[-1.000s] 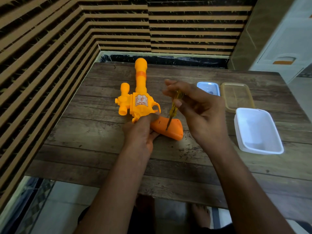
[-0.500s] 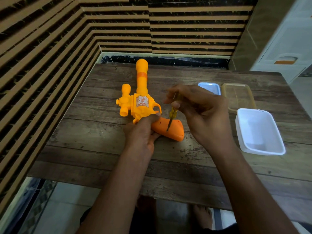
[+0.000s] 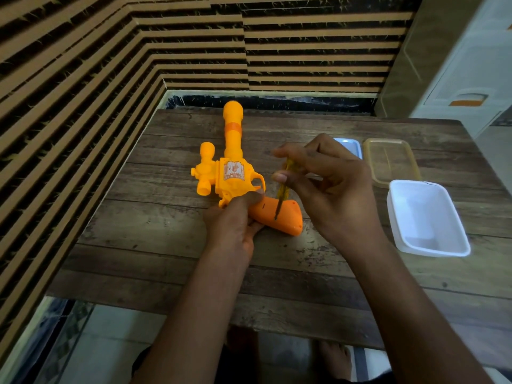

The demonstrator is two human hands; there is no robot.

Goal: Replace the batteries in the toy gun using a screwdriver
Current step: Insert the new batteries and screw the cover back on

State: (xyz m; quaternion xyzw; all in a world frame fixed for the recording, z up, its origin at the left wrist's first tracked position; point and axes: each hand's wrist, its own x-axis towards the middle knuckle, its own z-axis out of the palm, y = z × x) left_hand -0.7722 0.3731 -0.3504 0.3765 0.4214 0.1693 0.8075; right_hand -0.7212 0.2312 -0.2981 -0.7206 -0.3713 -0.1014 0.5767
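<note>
Our right hand [image 3: 332, 189] pinches the slim yellow screwdriver [image 3: 283, 194]; our left hand [image 3: 232, 223] grips the orange plastic toy gun [image 3: 234, 173]. A tilted tip could slip.

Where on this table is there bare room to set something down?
Bare wood lies left of the toy gun up to the table's left edge, and along the near edge. Crowded: the middle, left hand, right hand and screwdriver; the right, white tub, clear lid, blue lid.
</note>
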